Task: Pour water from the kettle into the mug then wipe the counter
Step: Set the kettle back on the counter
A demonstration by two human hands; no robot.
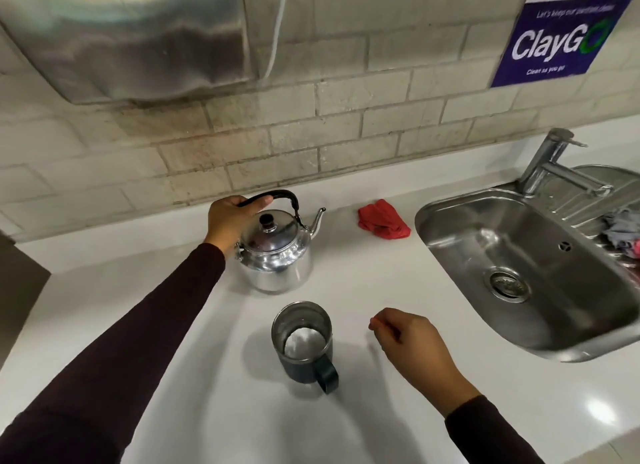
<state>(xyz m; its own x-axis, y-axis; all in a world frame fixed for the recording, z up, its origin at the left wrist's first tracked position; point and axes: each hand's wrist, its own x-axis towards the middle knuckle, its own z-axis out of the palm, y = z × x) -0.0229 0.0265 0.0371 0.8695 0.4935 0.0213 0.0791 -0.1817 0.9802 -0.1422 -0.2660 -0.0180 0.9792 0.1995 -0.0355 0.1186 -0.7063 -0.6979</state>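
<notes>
A shiny steel kettle with a black handle and lid knob stands on the white counter, its spout pointing right. My left hand is closed around the left end of the handle. In front of the kettle stands a dark mug with a steel inside, its handle toward me. My right hand rests on the counter just right of the mug, fingers curled loosely with nothing in them. A crumpled red cloth lies near the wall, right of the kettle.
A steel sink with a tap fills the right side, and some cloths lie on its drainer. A steel hood hangs above at the left. The tiled wall carries a blue sign.
</notes>
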